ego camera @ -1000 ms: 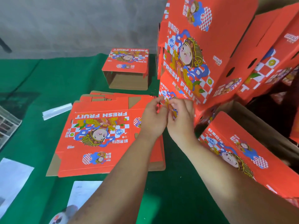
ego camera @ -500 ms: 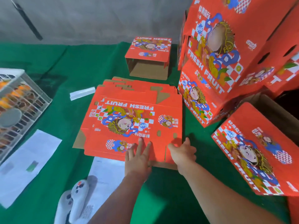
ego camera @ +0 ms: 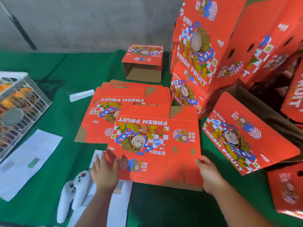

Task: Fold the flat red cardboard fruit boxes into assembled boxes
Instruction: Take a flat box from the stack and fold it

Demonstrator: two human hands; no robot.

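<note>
A person draws one flat box [ego camera: 157,141] off the pile of flat boxes [ego camera: 114,102] at the centre of the green tabletop [ego camera: 78,66], the opening step in folding a fresh carton. The sheet lies printed side up in the lower middle of the frame, overlapping the pile's near right corner, its "FRESH FRUIT" lettering upside down to the camera.

The left hand [ego camera: 105,172] meets the sheet at its lower left corner, fingers fairly straight and spread; motion blur hides whether they press on top or slip beneath the edge. The right hand [ego camera: 208,172] grasps the lower right corner, thumb lying on the red face and the remaining fingers hidden under the cardboard.

Judging from the layout, the next move calls for pulling the sheet fully clear of the pile and pushing its opposite creases apart so it opens into a sleeve, before the bottom flaps are tucked.

A partly assembled box [ego camera: 144,63] stands open-sided at upper centre, finished boxes [ego camera: 213,46] are stacked at upper right, and another finished box [ego camera: 246,136] leans at right. Two white controllers [ego camera: 73,194] and paper sheets [ego camera: 31,161] sit at lower left, a wire crate [ego camera: 18,108] at the left edge.
</note>
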